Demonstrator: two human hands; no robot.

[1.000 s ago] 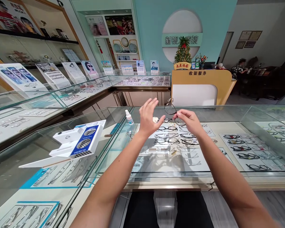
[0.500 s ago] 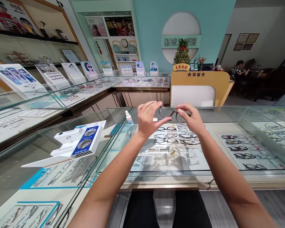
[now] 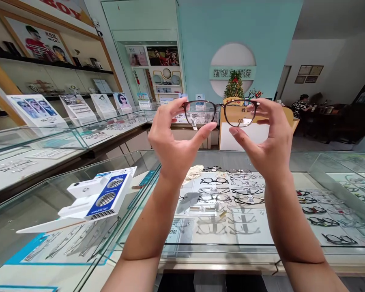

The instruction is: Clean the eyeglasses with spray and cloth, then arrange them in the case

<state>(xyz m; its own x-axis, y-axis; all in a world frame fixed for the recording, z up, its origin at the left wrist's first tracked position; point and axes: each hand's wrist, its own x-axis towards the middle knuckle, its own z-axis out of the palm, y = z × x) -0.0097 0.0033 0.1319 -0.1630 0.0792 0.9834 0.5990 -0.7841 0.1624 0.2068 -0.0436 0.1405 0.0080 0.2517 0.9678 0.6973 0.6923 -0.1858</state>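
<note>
A pair of dark-framed glasses is held up level in front of me, above the glass display counter. My left hand pinches the left lens rim between thumb and fingers. On the right rim, my right hand grips the same way. Both lenses face me, and the shop shows through them. Below my hands, rows of eyeglass frames lie inside the case.
A white and blue box sits on the counter glass at the left. A cloth lies behind my left wrist. Leaflet stands line the left counters. A yellow cashier desk stands ahead, and a person sits at the far right.
Both hands have lifted the glasses from just above the counter up to eye level. The left hand, open a second ago, closed on the left rim. My view tilted upward.
</note>
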